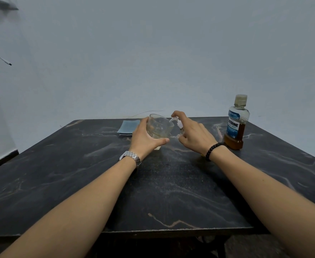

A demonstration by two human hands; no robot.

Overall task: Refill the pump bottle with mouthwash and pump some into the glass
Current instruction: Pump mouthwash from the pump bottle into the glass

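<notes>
My left hand (143,137) grips a clear glass (159,127) and tilts it to the right, toward the pump. My right hand (194,135) wraps a small pump bottle, whose body is mostly hidden behind the fingers. Its white pump head (177,122) shows, with my index finger on top and the spout over the glass's rim. A mouthwash bottle (236,123) with a blue label and amber liquid low inside stands capped to the right of my right hand.
A folded blue cloth (127,127) lies at the back of the dark marbled table (171,183), just left of the glass. A pale wall rises right behind the table's far edge.
</notes>
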